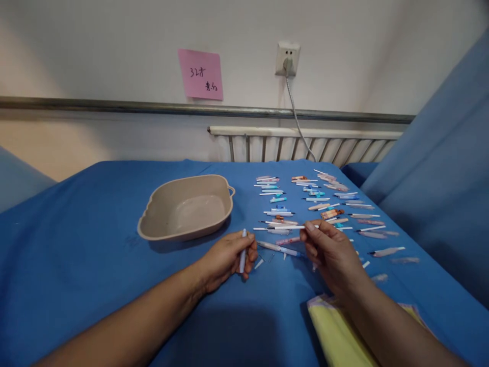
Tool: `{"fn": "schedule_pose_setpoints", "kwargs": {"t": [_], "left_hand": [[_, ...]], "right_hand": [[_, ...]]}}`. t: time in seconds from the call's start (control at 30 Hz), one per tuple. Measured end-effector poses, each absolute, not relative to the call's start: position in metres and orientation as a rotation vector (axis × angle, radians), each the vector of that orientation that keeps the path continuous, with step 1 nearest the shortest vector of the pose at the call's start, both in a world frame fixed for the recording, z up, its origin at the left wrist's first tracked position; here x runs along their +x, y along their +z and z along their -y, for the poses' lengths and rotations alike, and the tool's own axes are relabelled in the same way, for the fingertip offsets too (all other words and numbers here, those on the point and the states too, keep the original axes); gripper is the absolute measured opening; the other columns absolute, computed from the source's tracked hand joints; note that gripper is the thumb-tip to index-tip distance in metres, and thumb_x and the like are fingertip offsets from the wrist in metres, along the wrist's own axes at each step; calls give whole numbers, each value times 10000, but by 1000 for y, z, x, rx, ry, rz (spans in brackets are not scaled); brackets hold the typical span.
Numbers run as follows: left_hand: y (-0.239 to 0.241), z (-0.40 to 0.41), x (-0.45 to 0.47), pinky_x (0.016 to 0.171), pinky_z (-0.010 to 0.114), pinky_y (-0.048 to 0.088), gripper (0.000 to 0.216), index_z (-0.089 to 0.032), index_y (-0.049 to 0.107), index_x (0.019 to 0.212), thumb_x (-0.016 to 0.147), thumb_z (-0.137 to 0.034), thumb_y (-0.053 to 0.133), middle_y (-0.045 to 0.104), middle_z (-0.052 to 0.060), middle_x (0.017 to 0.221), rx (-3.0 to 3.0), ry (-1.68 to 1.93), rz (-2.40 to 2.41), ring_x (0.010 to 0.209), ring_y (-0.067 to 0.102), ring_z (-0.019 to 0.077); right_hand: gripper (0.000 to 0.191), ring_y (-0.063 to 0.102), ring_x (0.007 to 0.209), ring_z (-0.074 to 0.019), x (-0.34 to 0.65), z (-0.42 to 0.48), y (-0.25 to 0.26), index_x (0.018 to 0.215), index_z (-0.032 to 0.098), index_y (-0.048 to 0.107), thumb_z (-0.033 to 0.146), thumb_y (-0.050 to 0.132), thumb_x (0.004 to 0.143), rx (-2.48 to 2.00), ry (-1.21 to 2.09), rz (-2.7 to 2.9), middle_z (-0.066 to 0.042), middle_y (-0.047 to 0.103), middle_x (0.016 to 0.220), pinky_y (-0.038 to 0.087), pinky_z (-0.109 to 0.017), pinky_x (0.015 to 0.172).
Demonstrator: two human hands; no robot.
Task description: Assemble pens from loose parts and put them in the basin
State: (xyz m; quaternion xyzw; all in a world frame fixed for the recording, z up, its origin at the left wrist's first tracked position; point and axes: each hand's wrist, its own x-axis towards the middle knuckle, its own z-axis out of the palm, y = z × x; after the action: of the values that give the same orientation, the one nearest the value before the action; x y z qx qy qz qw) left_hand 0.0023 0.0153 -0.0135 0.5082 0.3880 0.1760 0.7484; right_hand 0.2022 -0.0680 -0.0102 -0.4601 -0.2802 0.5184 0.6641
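My left hand (232, 255) is closed around a pale lavender pen barrel (243, 252), held upright between thumb and fingers. In a pinch, my right hand (330, 252) holds a thin white pen refill (288, 227) that points left with its dark tip. Between the hands on the blue cloth lies a white-and-blue pen (280, 248), with a pink patterned pen barrel (287, 240) just behind it. Small loose pen parts (260, 263) are scattered near my left fingertips. Something pale shows under my right fingers; I cannot make out what it is.
A beige plastic basin (185, 234) stands left of the pens on the blue sheet (95, 255). Rows of disassembled pens (317, 199) spread across the right. A yellow cloth (340, 336) lies under my right forearm. Behind are a metal rail (153, 106) and a plugged-in cable (296, 114).
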Motion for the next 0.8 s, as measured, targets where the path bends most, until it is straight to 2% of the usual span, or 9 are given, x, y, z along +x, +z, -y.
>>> {"fn": "schedule_pose_setpoints", "kwargs": {"t": [0.1,0.2,0.33,0.43,0.6,0.8], "left_hand": [[-13,-14,1,392,188,243,282,-172,534,737,809,-445,530,425,-72,536,1417,355,-941,400,300,61],[-12,-12,-1,468,201,291,235,-173,570,682,770,-390,589,453,-59,547,1869,361,-1027,489,392,86],[-13,-11,-3,650,237,394,142,-212,653,840,820,-291,537,614,-7,770,2289,324,-958,714,557,148],[-14,-12,-4,775,256,405,218,-257,652,995,835,-212,510,625,13,973,2451,284,-844,866,583,167],[-17,-16,-2,750,243,414,188,-249,645,936,845,-187,492,608,6,952,2541,198,-780,829,586,152],[-17,-14,1,703,242,402,128,-212,601,841,860,-232,475,603,15,877,2459,280,-818,792,568,161]], "right_hand": [[226,307,383,-40,201,68,-10,702,173,583,366,687,758,-1044,1172,630,35,527,543,201,-161,329],[246,289,360,-40,200,68,-10,686,173,580,386,666,775,-1079,1172,651,62,452,456,203,-160,327],[252,298,362,-35,199,68,-10,682,173,579,391,669,770,-1092,1145,667,61,465,471,213,-157,329],[251,298,362,-34,200,68,-11,689,173,584,396,670,767,-1100,1139,674,60,471,476,210,-159,331],[270,296,368,-36,200,67,-13,697,172,586,420,661,771,-1109,1135,677,54,485,490,199,-164,335],[290,289,361,-49,198,67,-13,698,172,573,442,653,769,-1142,1120,704,63,462,448,189,-174,339]]}}
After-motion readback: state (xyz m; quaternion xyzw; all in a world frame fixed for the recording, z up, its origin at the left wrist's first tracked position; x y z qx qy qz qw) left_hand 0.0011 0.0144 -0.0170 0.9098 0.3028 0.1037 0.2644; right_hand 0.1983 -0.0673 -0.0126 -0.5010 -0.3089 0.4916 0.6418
